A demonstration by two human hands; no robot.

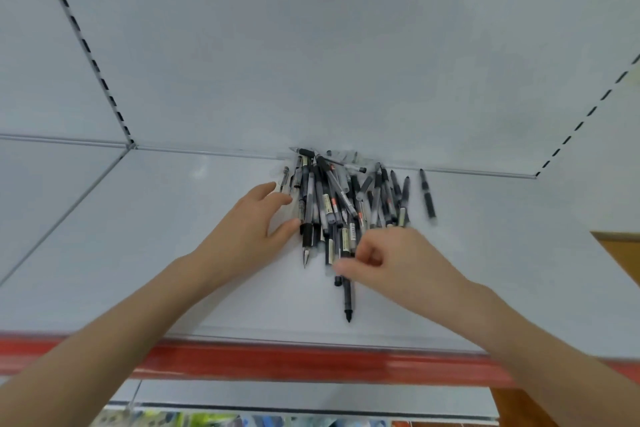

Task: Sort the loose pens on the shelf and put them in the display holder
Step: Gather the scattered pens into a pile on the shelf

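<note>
A heap of loose black and grey pens (pixel 341 199) lies on the white shelf (pixel 180 253), pushed against the back wall. My left hand (pixel 251 225) rests flat against the heap's left side, fingers spread and touching the pens. My right hand (pixel 384 258) is at the heap's near edge, thumb and fingers pinched on a black pen (pixel 347 298) whose tip points toward me. One pen (pixel 427 194) lies apart at the right. No display holder is in view.
The shelf has a red front strip (pixel 311 362) along its near edge. Slotted uprights run up the back wall at left (pixel 83 45) and right (pixel 585 118). A brown panel (pixel 620 256) stands at the right. Coloured goods show on the shelf below (pixel 207 421).
</note>
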